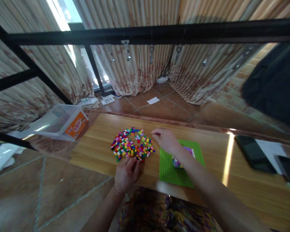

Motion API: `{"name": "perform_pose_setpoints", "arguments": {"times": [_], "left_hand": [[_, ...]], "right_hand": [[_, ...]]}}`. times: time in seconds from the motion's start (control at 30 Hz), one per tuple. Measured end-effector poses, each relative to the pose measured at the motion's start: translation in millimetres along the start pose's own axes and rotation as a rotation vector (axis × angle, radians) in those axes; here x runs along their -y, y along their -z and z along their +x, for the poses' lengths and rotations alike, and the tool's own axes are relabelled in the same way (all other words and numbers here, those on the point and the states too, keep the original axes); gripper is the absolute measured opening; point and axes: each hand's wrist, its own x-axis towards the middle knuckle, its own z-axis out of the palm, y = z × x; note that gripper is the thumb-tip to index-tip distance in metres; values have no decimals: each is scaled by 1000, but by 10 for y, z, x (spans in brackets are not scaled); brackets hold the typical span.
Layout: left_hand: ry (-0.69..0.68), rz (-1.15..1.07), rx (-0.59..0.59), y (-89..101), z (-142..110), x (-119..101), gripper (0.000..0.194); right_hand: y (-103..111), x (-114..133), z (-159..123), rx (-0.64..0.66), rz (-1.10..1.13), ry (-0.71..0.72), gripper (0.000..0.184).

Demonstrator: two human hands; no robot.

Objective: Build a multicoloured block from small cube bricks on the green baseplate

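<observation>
A loose pile of small, many-coloured building bricks lies on the wooden table. At its near edge is my left hand, fingers bent and drawn together against the bricks; whatever is between the fingertips is too small to make out. My right hand hovers just right of the pile with thumb and fingers pinched, their contents hidden. Under my right forearm lies a green studded baseplate. On it stands a low block of bricks, purple and mixed in colour, partly covered by the forearm.
A clear plastic box with an orange label stands left of the wooden table. Toward the right end lie a dark phone-like slab and white paper. A black metal rail crosses in front of the curtains.
</observation>
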Motion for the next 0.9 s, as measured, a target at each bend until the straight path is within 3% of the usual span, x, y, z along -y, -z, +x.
{"name": "perform_pose_setpoints", "arguments": {"times": [0.1, 0.3, 0.57, 0.7, 0.83, 0.9], "left_hand": [[10, 6, 5, -2, -7, -9, 17], [13, -9, 16, -6, -15, -14, 16], [2, -20, 2, -20, -23, 7, 15], [-17, -31, -2, -14, -17, 17, 14], [-41, -33, -12, -8, -6, 37, 14], [-55, -17, -11, -8, 4, 48, 15]], "right_hand": [[-223, 92, 194, 86, -146, -50, 21], [-511, 177, 378, 112, -249, -131, 25], [-622, 290, 396, 93, -268, -186, 19], [-475, 395, 179, 40, -166, -179, 21], [-271, 441, -287, -56, 308, -68, 16], [-176, 378, -560, -122, 464, -84, 18]]}}
